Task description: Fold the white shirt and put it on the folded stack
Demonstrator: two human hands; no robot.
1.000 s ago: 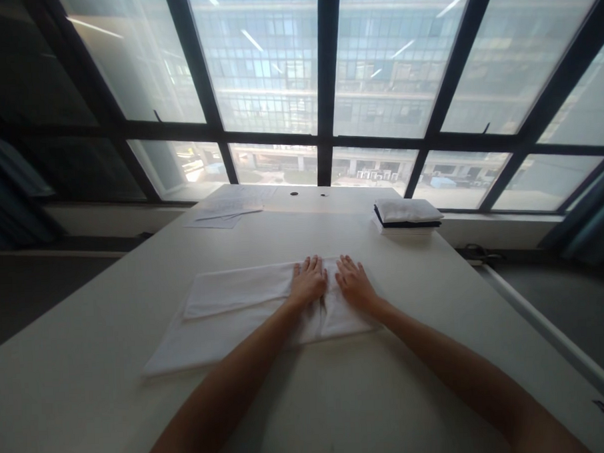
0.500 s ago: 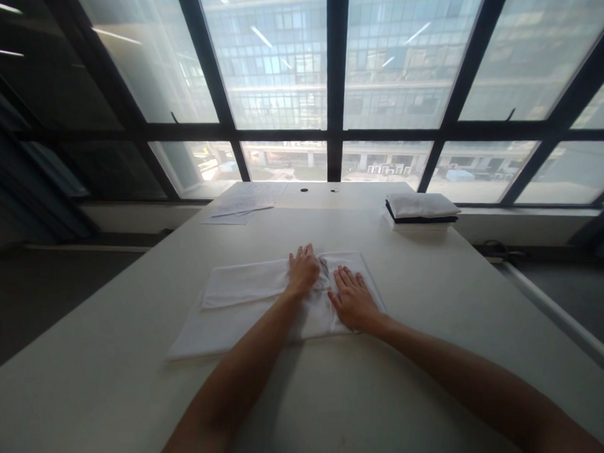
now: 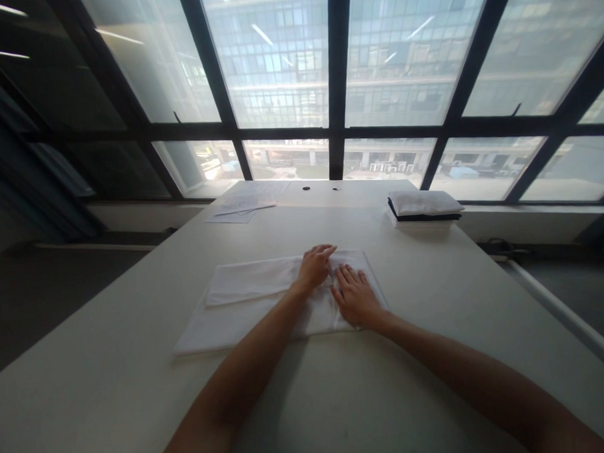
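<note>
Tall dark-framed windows (image 3: 335, 58) behind, pale bench (image 3: 113, 388) in front. White cloth (image 3: 245, 302) spread flat near the bench's middle, far long edge already folded toward the near side as a narrower band on top; near strip single-layered, so folding looks partly done, with more folds judged left. Left hand (image 3: 316, 266) on the cloth's right end at the far edge, fingers curled and seemingly pinching the fabric, though the grip itself too small to confirm. Right hand (image 3: 355, 294) just beside it, flat and spread, pressing the cloth down, grasping nothing. Well apart: stack of folded cloths (image 3: 421, 210), white over dark, at the far right corner; loose papers (image 3: 244, 205) at the far left.
</note>
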